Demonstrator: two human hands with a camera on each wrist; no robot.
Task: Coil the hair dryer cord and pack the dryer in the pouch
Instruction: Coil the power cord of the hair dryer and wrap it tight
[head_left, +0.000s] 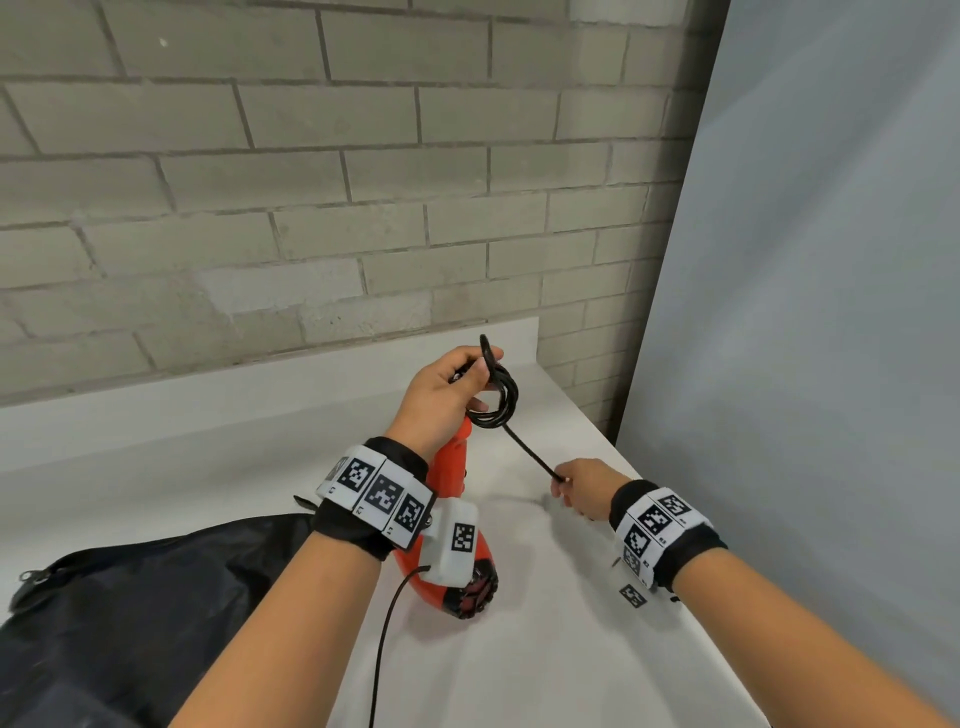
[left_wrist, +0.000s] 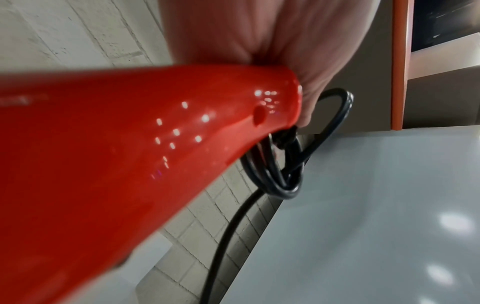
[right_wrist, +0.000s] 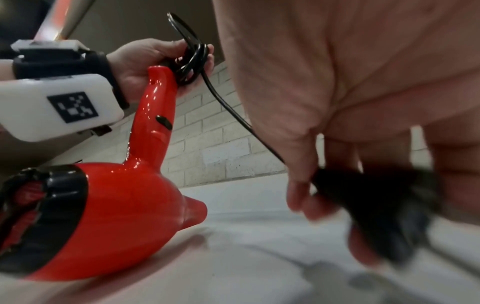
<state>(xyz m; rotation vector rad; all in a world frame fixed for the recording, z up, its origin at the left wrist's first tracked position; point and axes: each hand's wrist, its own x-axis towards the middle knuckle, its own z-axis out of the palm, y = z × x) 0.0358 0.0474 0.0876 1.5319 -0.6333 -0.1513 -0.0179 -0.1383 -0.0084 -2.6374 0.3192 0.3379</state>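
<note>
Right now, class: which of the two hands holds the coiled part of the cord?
The left hand: it grips the coil at the dryer handle's end. The right hand holds only the plug end.

Lighting: bright, even, overhead; small white glints dot the red hair dryer (left_wrist: 130, 154), and soft light patches sit on the grey panel (left_wrist: 389, 205).
Shadows: faint, soft-edged on the table (head_left: 519, 649).
Head view: sharp centrally, brick lines bowed toward the edges.
Wrist views: strong wide-angle distortion; near skin and the right hand (right_wrist: 350, 123) out of focus, black plug (right_wrist: 376, 216) smeared.
</note>
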